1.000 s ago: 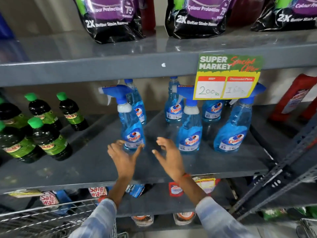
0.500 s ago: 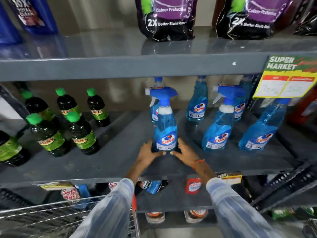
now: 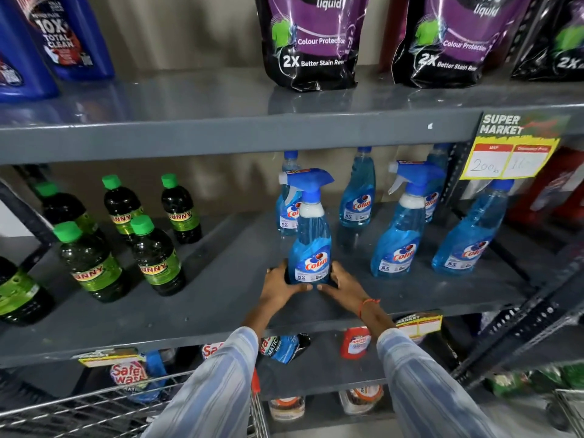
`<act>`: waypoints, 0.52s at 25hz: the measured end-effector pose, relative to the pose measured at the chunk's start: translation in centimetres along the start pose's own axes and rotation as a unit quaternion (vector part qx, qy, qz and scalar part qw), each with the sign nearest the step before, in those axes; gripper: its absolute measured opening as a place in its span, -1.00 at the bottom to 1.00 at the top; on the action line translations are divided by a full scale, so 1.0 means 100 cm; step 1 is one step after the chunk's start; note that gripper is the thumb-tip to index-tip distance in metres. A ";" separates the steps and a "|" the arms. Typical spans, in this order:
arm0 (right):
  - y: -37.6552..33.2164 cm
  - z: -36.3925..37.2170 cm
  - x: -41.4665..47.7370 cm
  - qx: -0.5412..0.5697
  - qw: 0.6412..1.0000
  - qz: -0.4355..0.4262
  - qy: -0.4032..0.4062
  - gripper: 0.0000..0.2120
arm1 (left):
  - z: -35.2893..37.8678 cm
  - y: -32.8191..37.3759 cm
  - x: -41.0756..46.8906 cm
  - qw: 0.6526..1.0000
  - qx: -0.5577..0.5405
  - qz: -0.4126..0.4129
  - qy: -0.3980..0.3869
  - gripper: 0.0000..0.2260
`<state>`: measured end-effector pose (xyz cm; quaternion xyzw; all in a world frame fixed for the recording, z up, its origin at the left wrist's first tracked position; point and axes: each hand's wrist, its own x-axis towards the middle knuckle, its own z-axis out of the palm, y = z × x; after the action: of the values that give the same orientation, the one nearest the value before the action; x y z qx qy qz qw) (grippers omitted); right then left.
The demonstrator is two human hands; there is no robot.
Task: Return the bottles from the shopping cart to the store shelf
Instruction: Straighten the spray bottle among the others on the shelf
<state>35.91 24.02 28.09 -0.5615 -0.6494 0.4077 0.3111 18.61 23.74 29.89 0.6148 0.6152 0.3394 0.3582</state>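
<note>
Head view: both hands cup the base of a blue Colin spray bottle (image 3: 311,248) that stands upright on the grey middle shelf (image 3: 221,279). The left hand (image 3: 279,287) wraps the bottle's lower left side, its fingers curled round behind the label and its thumb lying along the front foot of the bottle. The right hand (image 3: 343,284) mirrors it on the lower right side, thumb pointing inward so that the two thumb tips nearly meet just below the label. Both sets of fingers are narrowly closed against the bottle, in contact with it. An orange thread (image 3: 366,303) circles the right wrist, and striped light-blue sleeves (image 3: 218,390) cover both forearms.

Beyond the right hand's fingers, two more Colin spray bottles (image 3: 399,245) stand apart from the held one in the same front row. Behind the fingertips, further back on the shelf, other blue Colin bottles (image 3: 357,197) form a back row. Well to the outside of the left hand, a group of dark green-capped Sunny bottles (image 3: 155,257) stands on the same shelf. Above the hands, purple-and-black liquid detergent pouches (image 3: 313,42) sit on the upper shelf, with blue detergent bottles (image 3: 66,36) at its far left. A yellow supermarket price tag (image 3: 508,153) hangs from the upper shelf edge, up and outward from the right hand. Below the forearms, the wire rim of the shopping cart (image 3: 94,403) shows at lower left.
</note>
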 end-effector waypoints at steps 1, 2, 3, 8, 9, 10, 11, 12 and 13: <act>-0.002 -0.001 -0.001 0.004 1.000 0.002 -0.004 -0.56 | 0.000 -0.001 0.001 1.000 -0.003 -0.003 0.001 -0.41; -0.003 -0.002 -0.001 0.007 1.000 0.002 -0.005 -0.56 | 0.000 0.000 0.000 1.000 -0.005 -0.006 0.000 -0.41; -0.003 -0.002 -0.003 0.006 1.000 0.001 -0.008 -0.56 | 0.001 -0.001 0.000 1.000 -0.006 -0.007 -0.002 -0.41; -0.002 -0.003 -0.004 0.015 1.000 -0.012 -0.011 -0.59 | 0.002 -0.003 0.000 1.000 -0.014 -0.010 -0.001 -0.42; -0.003 -0.004 -0.004 0.013 1.000 -0.011 -0.010 -0.58 | 0.002 -0.003 0.001 1.000 -0.011 -0.010 -0.002 -0.41; -0.003 -0.004 -0.003 0.014 1.000 -0.012 -0.008 -0.57 | 0.002 -0.002 0.001 1.000 -0.011 -0.012 -0.001 -0.41; -0.004 -0.004 -0.004 0.010 1.000 -0.013 -0.008 -0.56 | 0.003 -0.003 0.001 1.000 -0.012 -0.014 -0.001 -0.41; -0.004 -0.003 -0.005 0.010 1.000 -0.017 -0.008 -0.56 | 0.002 -0.003 0.000 1.000 -0.013 -0.015 -0.001 -0.41; -0.005 -0.003 -0.006 0.009 1.000 -0.019 -0.008 -0.57 | 0.002 -0.002 -0.001 1.000 -0.014 -0.015 -0.002 -0.41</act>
<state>36.06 23.47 28.73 -0.5431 -0.6586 0.4120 0.3187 18.64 23.67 29.64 0.6014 0.6188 0.3412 0.3727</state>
